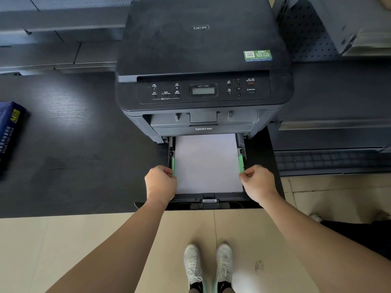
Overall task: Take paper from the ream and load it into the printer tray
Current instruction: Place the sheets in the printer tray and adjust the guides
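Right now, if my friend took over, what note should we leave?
Left hand: fingers pinching the left green guide.
Right hand: fingers pinching the right green guide.
Paper lies flat in the pulled-out tray of the printer. The ream sits on the desk, far left.
Done: paper is in.
Left: probably snug the guides, then push the tray in.

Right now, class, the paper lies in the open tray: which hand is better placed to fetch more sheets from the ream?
Left. The blue ream lies on the desk to that side, while the right hand is across the tray by the right green guide. The left hand must first release its own guide.
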`<move>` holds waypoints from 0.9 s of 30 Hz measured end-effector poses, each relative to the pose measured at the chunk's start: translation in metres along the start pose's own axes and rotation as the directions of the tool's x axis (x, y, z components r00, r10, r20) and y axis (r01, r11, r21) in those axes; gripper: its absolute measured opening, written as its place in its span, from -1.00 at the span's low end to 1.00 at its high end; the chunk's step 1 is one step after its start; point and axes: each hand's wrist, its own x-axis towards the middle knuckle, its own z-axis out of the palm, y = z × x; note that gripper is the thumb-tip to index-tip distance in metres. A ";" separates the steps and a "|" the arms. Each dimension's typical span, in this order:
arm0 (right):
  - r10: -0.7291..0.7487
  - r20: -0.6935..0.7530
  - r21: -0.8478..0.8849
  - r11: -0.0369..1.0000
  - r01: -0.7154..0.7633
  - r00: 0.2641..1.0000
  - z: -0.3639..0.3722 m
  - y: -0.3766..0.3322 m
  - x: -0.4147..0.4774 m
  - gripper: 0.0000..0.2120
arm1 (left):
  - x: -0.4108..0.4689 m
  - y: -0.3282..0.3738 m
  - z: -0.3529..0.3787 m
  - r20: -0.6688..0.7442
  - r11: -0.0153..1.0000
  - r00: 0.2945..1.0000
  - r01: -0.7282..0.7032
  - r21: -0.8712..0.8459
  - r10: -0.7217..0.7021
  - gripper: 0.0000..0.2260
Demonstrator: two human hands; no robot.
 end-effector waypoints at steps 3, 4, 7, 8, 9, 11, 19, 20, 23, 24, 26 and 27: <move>-0.005 -0.013 -0.013 1.000 0.005 1.000 0.003 -0.001 -0.001 -0.84 | 0.000 0.000 0.000 0.008 1.000 1.000 -0.003 -0.004 0.003 -0.78; -0.004 -0.015 -0.015 1.000 0.004 1.000 0.003 -0.002 -0.001 -0.84 | 0.000 0.000 -0.001 0.010 1.000 1.000 -0.006 -0.006 0.006 -0.78; -0.007 -0.022 -0.015 1.000 0.007 1.000 0.000 -0.002 -0.002 -0.82 | 0.001 -0.003 -0.003 0.018 1.000 1.000 -0.018 -0.005 0.018 -0.78; -0.005 -0.025 -0.018 1.000 0.004 1.000 -0.001 -0.002 -0.002 -0.81 | 0.000 -0.003 -0.004 0.016 1.000 1.000 -0.020 -0.004 0.020 -0.78; -0.002 -0.029 -0.021 1.000 0.001 1.000 -0.001 -0.002 -0.003 -0.81 | -0.001 -0.002 -0.004 0.015 1.000 1.000 -0.022 -0.002 0.022 -0.78; 0.005 -0.033 -0.028 1.000 -0.006 0.999 -0.001 -0.004 -0.004 -0.80 | -0.002 0.000 -0.002 0.022 0.999 0.999 -0.029 0.026 0.028 -0.78; -0.006 -0.065 -0.123 0.992 -0.002 0.998 0.000 -0.009 -0.006 -0.86 | 0.000 0.002 -0.006 0.049 0.995 0.999 -0.011 0.095 0.006 -0.89; -0.003 -0.070 -0.123 0.992 -0.006 0.998 0.002 -0.011 -0.006 -0.85 | 0.000 0.002 -0.005 0.050 0.995 0.999 -0.007 0.097 0.002 -0.88; -0.007 -0.079 -0.129 0.992 -0.003 0.997 0.003 -0.013 -0.007 -0.82 | 0.001 0.001 -0.004 0.057 0.996 0.998 -0.010 0.086 0.005 -0.86; -0.013 -0.078 -0.129 0.992 0.003 0.997 0.002 -0.013 -0.007 -0.81 | 0.002 0.000 -0.003 0.054 0.997 0.999 -0.012 0.076 0.008 -0.86; -0.027 -0.081 -0.131 0.991 0.016 0.996 0.002 -0.012 -0.008 -0.83 | 0.003 -0.002 -0.002 0.046 0.997 0.999 -0.018 0.081 0.014 -0.86; -0.026 -0.085 -0.127 0.992 0.015 0.996 0.003 -0.012 -0.009 -0.84 | 0.003 -0.002 -0.001 0.042 0.996 0.999 -0.019 0.090 0.015 -0.86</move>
